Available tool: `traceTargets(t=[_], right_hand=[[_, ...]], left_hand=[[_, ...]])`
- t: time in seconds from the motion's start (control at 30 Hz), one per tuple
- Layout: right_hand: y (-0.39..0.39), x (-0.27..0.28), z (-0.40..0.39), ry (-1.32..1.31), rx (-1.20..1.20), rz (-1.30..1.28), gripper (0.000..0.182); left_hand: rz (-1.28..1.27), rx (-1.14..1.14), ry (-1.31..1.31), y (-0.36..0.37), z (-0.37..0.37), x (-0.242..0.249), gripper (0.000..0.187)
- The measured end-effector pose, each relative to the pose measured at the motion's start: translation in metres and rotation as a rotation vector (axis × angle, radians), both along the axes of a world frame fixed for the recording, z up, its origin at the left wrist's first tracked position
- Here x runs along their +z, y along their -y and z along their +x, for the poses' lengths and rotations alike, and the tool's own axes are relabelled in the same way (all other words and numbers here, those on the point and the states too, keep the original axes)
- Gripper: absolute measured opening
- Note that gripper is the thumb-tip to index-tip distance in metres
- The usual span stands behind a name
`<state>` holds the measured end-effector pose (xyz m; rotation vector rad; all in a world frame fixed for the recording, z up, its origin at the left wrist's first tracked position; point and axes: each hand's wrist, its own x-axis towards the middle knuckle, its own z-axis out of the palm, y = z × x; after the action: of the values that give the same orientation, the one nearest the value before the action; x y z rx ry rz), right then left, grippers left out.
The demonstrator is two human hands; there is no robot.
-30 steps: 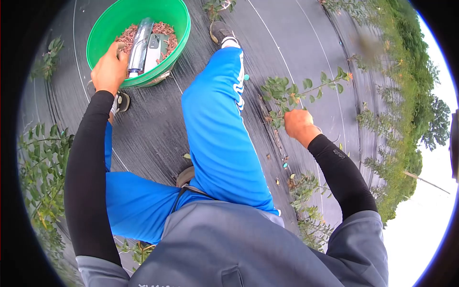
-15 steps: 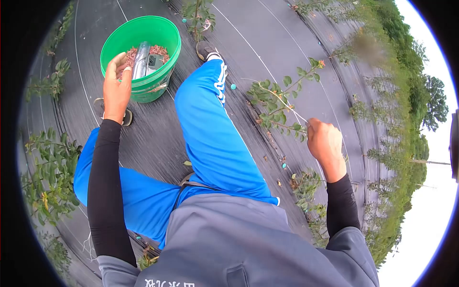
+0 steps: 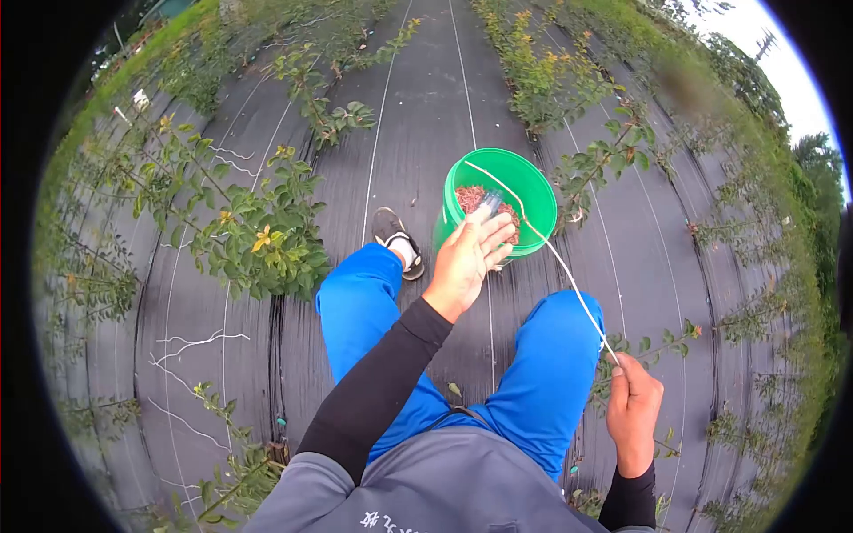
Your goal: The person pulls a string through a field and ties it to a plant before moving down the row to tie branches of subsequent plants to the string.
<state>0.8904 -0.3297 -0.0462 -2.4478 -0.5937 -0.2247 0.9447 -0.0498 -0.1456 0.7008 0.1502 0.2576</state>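
My right hand (image 3: 633, 404) is closed around the lower end of a long, thin, pale bare twig (image 3: 569, 271). The twig slants up and to the left, its far end crossing the mouth of a green bucket (image 3: 530, 175). Over the bucket's near left rim is my left hand (image 3: 466, 258), palm up with fingers spread. Inside the bucket lie reddish-brown scraps (image 3: 469, 197) and a clear plastic object (image 3: 494, 203), partly hidden behind my left fingers.
Black ground sheeting (image 3: 422, 115) with white lines stretches ahead between rows of leafy plants (image 3: 267, 240). Loose pale twigs (image 3: 191, 355) lie on the left. My shoe (image 3: 397, 240) stands left of the bucket; another low plant (image 3: 604, 164) grows at its right.
The view has swung round, putting the bucket ahead. The twig, earlier beside a plant on my right, now reaches over the bucket. My left hand has spread its fingers and turned palm up.
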Motion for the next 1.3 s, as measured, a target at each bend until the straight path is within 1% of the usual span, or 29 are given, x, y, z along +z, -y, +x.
traceTargets(t=[0.03,0.07,0.13,0.17,0.2,0.23,0.3,0.37,0.4,0.47,0.5,0.53,0.6,0.63,0.7,0.73,0.77,0.83,0.9,0.93,1.0,1.03,1.07,1.1,1.13,1.2,1.27,1.3], right_hand=[[-0.006,-0.003,-0.004,-0.030,0.041,0.000,0.019],[-0.012,-0.007,-0.006,-0.061,0.078,-0.002,0.019],[-0.027,-0.016,-0.007,-0.173,0.140,-0.149,0.019],[-0.029,-0.027,-0.007,-0.165,0.201,-0.164,0.023],[-0.034,-0.032,-0.008,-0.185,0.241,-0.159,0.023],[-0.039,-0.035,-0.010,-0.173,0.254,-0.138,0.025],[-0.038,-0.040,-0.012,-0.178,0.294,-0.118,0.027],[-0.026,-0.045,-0.005,-0.022,0.385,-0.430,0.023],[-0.021,-0.049,-0.001,-0.023,0.395,-0.424,0.023],[-0.007,-0.054,0.005,-0.103,0.352,-0.574,0.012],[0.000,-0.054,0.008,-0.112,0.378,-0.624,0.005],[0.006,-0.056,0.012,-0.120,0.366,-0.626,0.005],[0.019,-0.063,0.011,-0.283,0.326,-0.434,0.005],[0.020,-0.063,0.011,-0.300,0.287,-0.452,0.005],[0.012,-0.060,0.015,-0.129,0.414,-0.193,0.011],[0.013,-0.063,0.014,-0.109,0.345,-0.089,0.013],[0.014,-0.063,0.013,-0.085,0.279,0.011,0.015],[0.001,-0.059,0.023,0.056,0.233,0.163,0.012],[-0.016,-0.055,0.033,0.015,0.196,0.136,0.020],[-0.022,-0.056,0.040,0.021,0.188,0.139,0.020],[-0.036,-0.063,0.047,-0.129,0.369,-0.048,0.027],[-0.046,-0.058,0.048,-0.221,0.443,-0.119,0.029],[-0.055,-0.053,0.048,-0.229,0.499,-0.079,0.029],[-0.064,-0.049,0.046,-0.186,0.601,-0.238,0.026],[-0.074,-0.047,0.044,-0.117,0.709,-0.395,0.024],[-0.089,-0.050,0.033,-0.295,0.704,-0.458,0.016],[-0.095,-0.065,0.024,-0.263,0.696,-0.313,0.014],[-0.096,-0.069,0.020,-0.225,0.700,-0.291,0.014]], left_hand=[[-0.214,0.064,0.042,-0.008,0.001,0.002,0.048],[-0.285,0.080,0.067,-0.018,0.002,0.002,0.048],[-0.432,0.187,0.037,-0.028,-0.003,0.008,0.037],[-0.480,0.174,0.111,-0.038,-0.001,-0.010,0.031],[-0.525,0.160,0.190,-0.046,-0.006,-0.008,0.026],[-0.615,0.289,-0.016,-0.048,-0.004,-0.003,0.022],[-0.582,0.335,-0.006,-0.064,-0.011,0.001,0.021],[-0.554,0.384,-0.014,-0.077,-0.021,0.015,0.021],[-0.505,0.434,0.011,-0.085,-0.026,0.025,0.021],[-0.441,0.513,0.077,-0.097,-0.041,0.042,0.021],[-0.409,0.523,0.126,-0.107,-0.052,0.048,0.021],[-0.393,0.545,0.179,-0.114,-0.066,0.058,0.021],[-0.364,0.564,0.329,-0.131,-0.099,0.075,0.020],[-0.316,0.587,0.383,-0.140,-0.115,0.082,0.021],[-0.279,0.550,0.430,-0.161,-0.141,0.090,0.021],[-0.216,0.609,0.390,-0.166,-0.150,0.095,0.021],[-0.194,0.615,0.387,-0.176,-0.159,0.093,0.021],[-0.177,0.618,0.373,-0.197,-0.179,0.084,0.020],[-0.188,0.599,0.366,-0.196,-0.185,0.080,0.019],[-0.191,0.638,0.350,-0.193,-0.187,0.079,0.020],[-0.226,0.720,0.283,-0.180,-0.186,0.087,0.022],[-0.253,0.701,0.314,-0.174,-0.185,0.089,0.022],[-0.264,0.696,0.340,-0.170,-0.187,0.087,0.022],[-0.253,0.754,0.321,-0.163,-0.188,0.089,0.021],[-0.256,0.737,0.354,-0.167,-0.195,0.083,0.024],[-0.260,0.849,0.334,-0.156,-0.200,0.086,0.024],[-0.289,0.968,0.295,-0.155,-0.214,0.087,0.023],[-0.296,0.991,0.268,-0.156,-0.222,0.085,0.022]])
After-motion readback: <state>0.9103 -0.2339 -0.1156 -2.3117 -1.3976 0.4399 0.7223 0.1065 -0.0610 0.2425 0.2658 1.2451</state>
